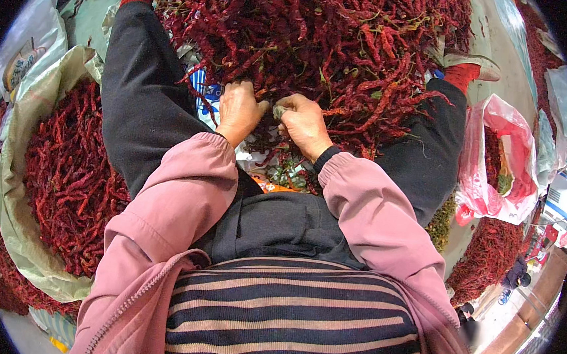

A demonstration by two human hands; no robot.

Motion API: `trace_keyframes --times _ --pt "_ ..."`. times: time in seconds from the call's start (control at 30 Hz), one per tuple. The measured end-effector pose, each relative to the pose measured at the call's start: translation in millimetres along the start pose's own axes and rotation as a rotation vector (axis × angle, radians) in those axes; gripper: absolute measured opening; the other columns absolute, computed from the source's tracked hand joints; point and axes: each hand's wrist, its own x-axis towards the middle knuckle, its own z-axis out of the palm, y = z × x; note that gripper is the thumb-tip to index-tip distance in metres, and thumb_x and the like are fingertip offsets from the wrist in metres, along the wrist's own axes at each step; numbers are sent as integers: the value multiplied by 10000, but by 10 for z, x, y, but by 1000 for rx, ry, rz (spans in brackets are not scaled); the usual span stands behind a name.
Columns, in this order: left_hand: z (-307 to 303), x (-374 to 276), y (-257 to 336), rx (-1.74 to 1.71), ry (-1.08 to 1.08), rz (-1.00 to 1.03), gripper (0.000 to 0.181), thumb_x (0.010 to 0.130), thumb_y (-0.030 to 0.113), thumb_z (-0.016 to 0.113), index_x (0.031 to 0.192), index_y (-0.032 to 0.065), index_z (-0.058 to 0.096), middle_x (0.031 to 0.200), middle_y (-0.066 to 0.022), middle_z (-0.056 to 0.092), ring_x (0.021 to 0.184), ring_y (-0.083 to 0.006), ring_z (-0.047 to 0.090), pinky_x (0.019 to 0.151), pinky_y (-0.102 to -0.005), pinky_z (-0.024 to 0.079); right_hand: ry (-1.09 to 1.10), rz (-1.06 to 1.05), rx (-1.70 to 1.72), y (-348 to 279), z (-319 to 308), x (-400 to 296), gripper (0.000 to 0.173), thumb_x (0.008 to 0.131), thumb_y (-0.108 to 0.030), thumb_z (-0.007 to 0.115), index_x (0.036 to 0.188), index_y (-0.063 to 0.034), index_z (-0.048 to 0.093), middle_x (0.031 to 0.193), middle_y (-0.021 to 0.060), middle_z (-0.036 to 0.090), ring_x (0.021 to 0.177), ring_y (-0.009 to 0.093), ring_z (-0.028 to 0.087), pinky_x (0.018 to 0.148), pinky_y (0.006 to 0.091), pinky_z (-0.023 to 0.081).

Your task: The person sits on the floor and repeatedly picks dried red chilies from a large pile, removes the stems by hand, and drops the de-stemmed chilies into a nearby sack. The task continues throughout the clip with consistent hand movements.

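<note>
A large heap of dried red chilli peppers [294, 38], some with pale green stems, lies between my outstretched legs. My left hand [241, 110] is at the heap's near edge, back upward, its fingers curled and their tips hidden. Close to its right, my right hand [306, 124] has thumb and fingers drawn together; a greyish-green covering or scrap [279, 111] shows at the fingertips. Dark chillies lie in the narrow gap between the hands. Whether either hand pinches a chilli cannot be made out. Below them are green stem bits [291, 171] on pale plastic.
On the left stands an open woven sack [12, 165] full of dried chillies [76, 180]. A pink plastic bag [523, 171] sits by my right knee, near more chillies [489, 260] and a greenish-brown pile [440, 224]. Printed blue-and-white sacking [205, 93] shows beneath the heap.
</note>
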Motion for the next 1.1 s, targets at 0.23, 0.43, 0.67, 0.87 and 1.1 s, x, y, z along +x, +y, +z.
trace_keyframes --times 0.23,0.43,0.67,0.87,1.1 --pt "-57 -98 27 -123 -62 138 367 633 142 672 890 3 450 823 -204 557 759 -385 546 653 -428 445 130 -64 21 -154 62 54 195 743 -111 564 877 31 574 648 64 557 496 104 507 443 245 418" --pt "-102 -181 61 -236 -25 192 294 625 126 650 812 1 462 775 -219 565 768 -380 552 670 -428 443 39 62 213 -248 57 -7 103 783 -146 579 813 -48 572 619 -24 485 480 41 425 421 194 382" --pt "-78 -223 31 -676 -162 -26 318 671 85 588 964 -21 523 842 -135 607 760 -221 583 694 -311 458 -74 52 706 -202 -224 -258 125 799 -112 544 908 -51 550 664 7 513 482 64 459 448 213 433" --pt "-108 -240 55 -1171 -263 -199 270 683 36 570 947 -18 547 837 -50 589 731 -130 541 685 -266 444 -77 -14 687 -229 -739 -651 141 821 -123 522 940 -47 512 763 64 556 541 118 520 531 283 480" --pt "-66 -150 53 -1315 -262 -239 282 694 30 569 969 -8 524 860 -45 582 750 -131 535 705 -258 425 268 -316 576 -154 -2741 -1131 193 836 -193 491 945 -41 539 806 74 573 616 166 534 546 289 446"
